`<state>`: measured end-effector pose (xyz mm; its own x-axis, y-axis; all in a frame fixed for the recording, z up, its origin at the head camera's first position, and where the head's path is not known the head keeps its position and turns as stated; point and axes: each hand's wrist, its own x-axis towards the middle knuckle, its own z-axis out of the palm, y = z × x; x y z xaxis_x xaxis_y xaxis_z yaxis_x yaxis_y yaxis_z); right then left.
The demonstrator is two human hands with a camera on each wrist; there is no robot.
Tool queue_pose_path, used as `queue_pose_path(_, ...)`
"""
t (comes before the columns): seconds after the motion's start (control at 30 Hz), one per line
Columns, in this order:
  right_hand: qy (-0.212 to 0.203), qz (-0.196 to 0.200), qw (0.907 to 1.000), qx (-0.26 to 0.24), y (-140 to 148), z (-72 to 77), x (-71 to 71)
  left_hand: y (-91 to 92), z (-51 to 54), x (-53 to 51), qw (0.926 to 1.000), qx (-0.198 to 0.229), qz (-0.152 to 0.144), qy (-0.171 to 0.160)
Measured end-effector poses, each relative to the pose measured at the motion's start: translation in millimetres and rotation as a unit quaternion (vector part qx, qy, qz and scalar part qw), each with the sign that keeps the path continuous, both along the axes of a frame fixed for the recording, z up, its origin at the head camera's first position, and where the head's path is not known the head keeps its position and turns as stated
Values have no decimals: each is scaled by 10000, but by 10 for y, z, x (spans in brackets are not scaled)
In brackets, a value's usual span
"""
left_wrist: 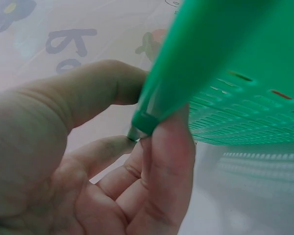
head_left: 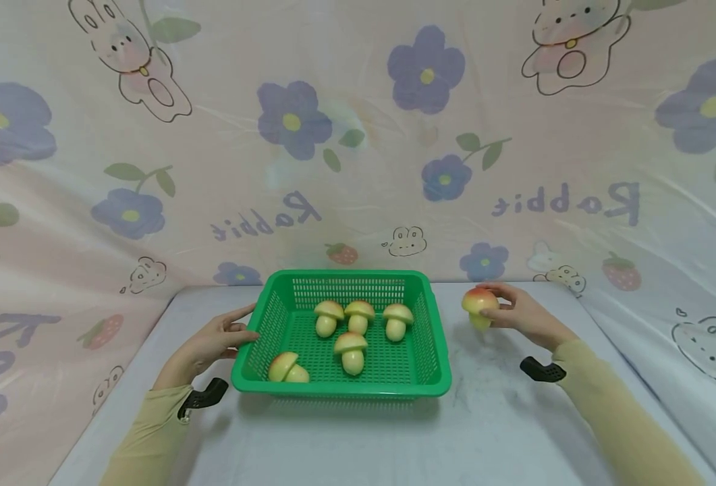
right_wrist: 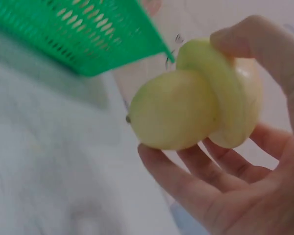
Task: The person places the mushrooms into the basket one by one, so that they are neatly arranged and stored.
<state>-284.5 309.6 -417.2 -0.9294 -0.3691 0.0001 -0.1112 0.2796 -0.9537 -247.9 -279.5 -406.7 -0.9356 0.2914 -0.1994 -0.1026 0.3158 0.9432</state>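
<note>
A green plastic basket (head_left: 341,389) with mesh walls stands on the table. Inside it lie several toy mushrooms (head_left: 352,354) with yellow-red caps and pale stems. My left hand (head_left: 212,345) pinches the basket's left rim; in the left wrist view thumb and fingers close on the green rim (left_wrist: 186,63). Right of the basket, my right hand (head_left: 520,317) holds another toy mushroom (head_left: 478,305) above the table, stem down. The right wrist view shows this mushroom (right_wrist: 171,110) between the thumb on its cap and the fingers under its stem.
A white table surface (head_left: 358,445) lies under the basket. Behind it hangs a cloth (head_left: 358,175) printed with flowers, rabbits and lettering. Black wrist-worn devices (head_left: 542,369) sit on both forearms. The basket's right wall stands between the held mushroom and those inside.
</note>
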Motion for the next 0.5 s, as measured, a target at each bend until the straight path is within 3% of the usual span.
queue_pose_path(0.2,65,388,9981,-469,-86,217,94,-12,6,9,10000,19,-13,-7)
queue_pose_path(0.5,156,582,9965,-573,-283,438,201,-4,45,41,9999,112,-106,-4)
